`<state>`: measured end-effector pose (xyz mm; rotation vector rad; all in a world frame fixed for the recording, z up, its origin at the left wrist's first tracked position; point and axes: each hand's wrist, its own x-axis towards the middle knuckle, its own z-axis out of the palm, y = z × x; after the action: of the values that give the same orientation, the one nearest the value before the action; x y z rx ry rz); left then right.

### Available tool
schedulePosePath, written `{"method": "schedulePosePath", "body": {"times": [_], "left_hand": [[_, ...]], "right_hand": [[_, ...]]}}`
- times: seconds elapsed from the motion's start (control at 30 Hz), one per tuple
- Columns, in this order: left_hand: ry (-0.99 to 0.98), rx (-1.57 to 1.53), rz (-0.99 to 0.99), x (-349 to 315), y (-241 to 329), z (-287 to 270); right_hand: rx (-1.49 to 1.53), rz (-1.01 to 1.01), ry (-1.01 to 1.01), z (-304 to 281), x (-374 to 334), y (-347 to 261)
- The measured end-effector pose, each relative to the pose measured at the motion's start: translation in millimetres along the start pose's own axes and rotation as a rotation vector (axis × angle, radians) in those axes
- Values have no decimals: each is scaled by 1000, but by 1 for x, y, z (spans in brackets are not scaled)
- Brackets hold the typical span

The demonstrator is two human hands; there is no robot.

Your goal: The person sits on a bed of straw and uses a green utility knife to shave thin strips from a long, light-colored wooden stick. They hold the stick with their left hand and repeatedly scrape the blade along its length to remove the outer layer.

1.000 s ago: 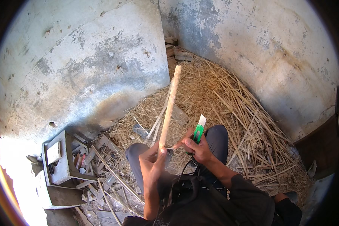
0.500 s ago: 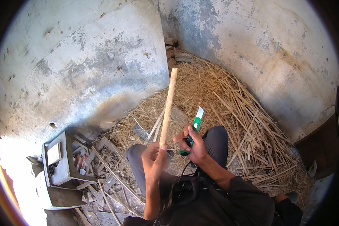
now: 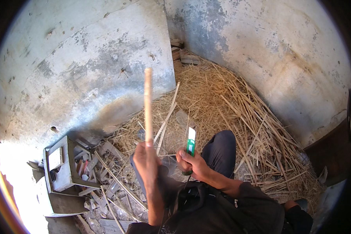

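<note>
A pale, flat wooden strip (image 3: 148, 103) stands nearly upright, gripped at its lower end by my left hand (image 3: 147, 162). Motion slightly blurs both the strip and that hand. My right hand (image 3: 194, 163) is closed around the green handle of a utility knife (image 3: 190, 146). Its broad blade points up, away from me, and does not touch the strip. Both hands are above my bent legs, a short gap between them. Beyond them, a few thin pale strips (image 3: 167, 121) lie on the straw-covered floor.
Long split strips (image 3: 261, 132) and shavings (image 3: 206, 93) pile up to the right against a peeling wall (image 3: 277, 58). At left, a grey box-like frame (image 3: 68, 165) stands amid wood scraps (image 3: 109, 152). Another stained wall (image 3: 85, 70) rises at far left.
My left hand has moved left with the strip, which is now closer to vertical. My right hand has lowered and shifted left with the knife, its blade turned more upright.
</note>
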<state>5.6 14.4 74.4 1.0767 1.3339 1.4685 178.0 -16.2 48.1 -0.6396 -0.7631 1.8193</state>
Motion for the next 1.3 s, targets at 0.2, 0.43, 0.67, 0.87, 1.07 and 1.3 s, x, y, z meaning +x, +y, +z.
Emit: {"method": "schedulePosePath", "body": {"times": [0.2,0.43,0.67,0.87,1.07,1.3], "left_hand": [[-121,-109,-20,14,1,-31],[-273,-108,-61,-5,2,-13],[-387,-133,-91,-16,-5,3],[-394,-131,-105,-18,-2,5],[-400,-147,-107,-19,-1,6],[-387,-155,-126,-19,1,5]], "right_hand": [[-59,-160,175,-36,-6,-11],[-512,-480,305,-67,24,-61],[-309,-427,120,-32,27,-34],[-221,-432,102,-14,31,-14],[-214,-399,81,-19,33,-10],[-228,-418,62,-11,30,-14]]}}
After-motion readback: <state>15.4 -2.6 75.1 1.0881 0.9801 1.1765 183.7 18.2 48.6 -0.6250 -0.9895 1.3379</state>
